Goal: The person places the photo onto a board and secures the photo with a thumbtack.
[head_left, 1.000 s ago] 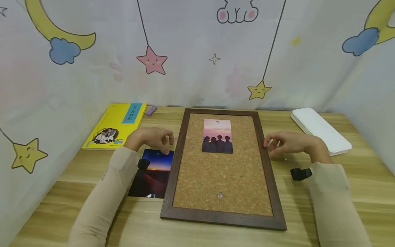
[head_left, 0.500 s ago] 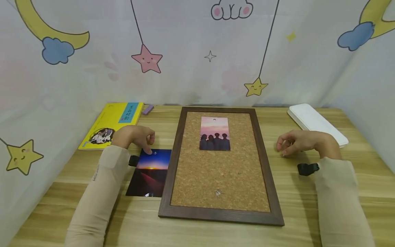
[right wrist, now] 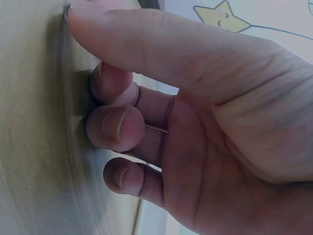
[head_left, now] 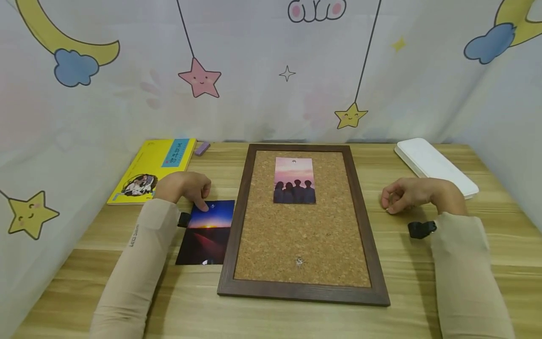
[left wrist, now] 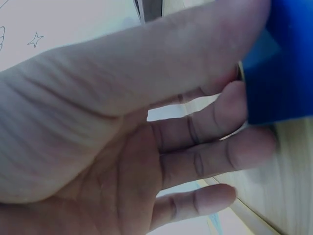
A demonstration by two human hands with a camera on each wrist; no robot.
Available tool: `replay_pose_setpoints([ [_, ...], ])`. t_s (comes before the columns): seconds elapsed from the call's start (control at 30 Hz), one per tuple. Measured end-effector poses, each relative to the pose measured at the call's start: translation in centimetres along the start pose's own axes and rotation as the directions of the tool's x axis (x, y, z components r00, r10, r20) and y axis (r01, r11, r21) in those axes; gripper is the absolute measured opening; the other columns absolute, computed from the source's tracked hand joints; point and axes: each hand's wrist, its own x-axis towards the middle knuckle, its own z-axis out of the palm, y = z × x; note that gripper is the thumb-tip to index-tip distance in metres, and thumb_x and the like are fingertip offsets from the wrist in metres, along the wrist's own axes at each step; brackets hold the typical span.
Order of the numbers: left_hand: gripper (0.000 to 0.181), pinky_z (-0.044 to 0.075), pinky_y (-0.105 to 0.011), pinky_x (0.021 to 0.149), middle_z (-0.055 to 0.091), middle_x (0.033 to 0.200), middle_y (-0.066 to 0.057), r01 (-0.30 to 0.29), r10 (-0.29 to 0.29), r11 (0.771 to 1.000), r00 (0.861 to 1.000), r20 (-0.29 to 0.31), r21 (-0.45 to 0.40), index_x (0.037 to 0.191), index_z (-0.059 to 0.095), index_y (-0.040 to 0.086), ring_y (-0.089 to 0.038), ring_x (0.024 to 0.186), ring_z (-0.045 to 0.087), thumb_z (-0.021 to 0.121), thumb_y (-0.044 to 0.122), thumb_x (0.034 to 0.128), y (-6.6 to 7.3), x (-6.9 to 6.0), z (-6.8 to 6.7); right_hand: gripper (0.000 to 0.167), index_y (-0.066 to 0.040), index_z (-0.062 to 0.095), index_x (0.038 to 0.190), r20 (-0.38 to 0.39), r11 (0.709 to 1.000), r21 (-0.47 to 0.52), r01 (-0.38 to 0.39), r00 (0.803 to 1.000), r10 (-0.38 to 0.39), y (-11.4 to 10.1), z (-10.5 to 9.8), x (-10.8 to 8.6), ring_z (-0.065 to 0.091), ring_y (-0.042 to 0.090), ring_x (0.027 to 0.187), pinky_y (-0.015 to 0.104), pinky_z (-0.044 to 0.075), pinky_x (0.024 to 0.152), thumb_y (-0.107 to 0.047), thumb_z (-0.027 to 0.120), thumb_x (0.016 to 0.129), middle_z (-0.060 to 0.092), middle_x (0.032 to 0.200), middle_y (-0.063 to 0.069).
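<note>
In the head view my left hand (head_left: 184, 186) pinches the top left corner of a sunset photo (head_left: 207, 240), thumb above and fingers beneath. This photo lies left of a brown-framed corkboard (head_left: 275, 235); a small clear stud shows near its top. My right hand (head_left: 415, 193) is low over the table, right of the board. Its thumb and index finger meet at a tiny pale object (head_left: 387, 210), mostly hidden and too small to identify. A pink photo (head_left: 295, 183) with dark silhouettes hangs from a pin (head_left: 294, 161) on the cork. Lower on the cork sits a clear thumbtack (head_left: 299, 261).
A yellow book (head_left: 148, 165) and a purple eraser-like block (head_left: 203, 149) lie at the back left. At the back right is a white case (head_left: 434, 165). Behind the wooden table (head_left: 296, 320) hangs a patterned curtain (head_left: 254, 84).
My left hand has moved left from beside the board and taken the sunset photo's corner. My right hand has left the frame's right edge and come down at the small pale object.
</note>
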Motion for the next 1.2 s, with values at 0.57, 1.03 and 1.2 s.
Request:
replay_pose_setpoints([
  [0.57, 0.012, 0.042, -0.033, 0.075, 0.057, 0.089, -0.003, -0.143, 0.142, 0.990, 0.989, 0.031, 0.006, 0.093, 0.062, 0.007, -0.020, 0.082, 0.053, 0.074, 0.011, 0.0903, -0.9, 0.7, 0.1, 0.013, 0.004, 0.063, 0.097, -0.034, 0.997, -0.034, 0.067, 0.997, -0.068, 0.6, 0.1, 0.3, 0.047, 0.009, 0.066, 0.024, 0.040, 0.063, -0.007, 0.069, 0.093, 0.055, 0.075, 0.000],
  [1.03, 0.014, 0.047, -0.034, 0.073, 0.067, 0.102, -0.007, -0.304, 0.307, 0.949, 0.951, 0.029, -0.078, 0.108, 0.063, 0.009, -0.018, 0.081, 0.058, 0.060, 0.001, 0.0972, -2.0, -0.8, -1.0, 0.012, 0.001, 0.061, 0.097, -0.085, 0.995, -0.043, 0.086, 0.992, -0.089, -0.1, 0.0, -0.1, 0.048, 0.013, 0.071, 0.027, 0.044, 0.066, -0.010, 0.066, 0.096, 0.054, 0.082, 0.004],
  [1.2, 0.013, 0.049, -0.038, 0.072, 0.066, 0.097, -0.006, -0.333, 0.336, 0.936, 0.942, 0.007, -0.116, 0.110, 0.062, 0.008, -0.019, 0.075, 0.056, 0.058, 0.002, 0.0988, -2.3, -1.5, -1.4, 0.012, 0.001, 0.061, 0.097, -0.100, 0.993, -0.058, 0.098, 0.990, -0.103, -0.3, 0.1, 0.0, 0.049, 0.014, 0.069, 0.028, 0.044, 0.063, -0.011, 0.064, 0.098, 0.054, 0.081, 0.005],
])
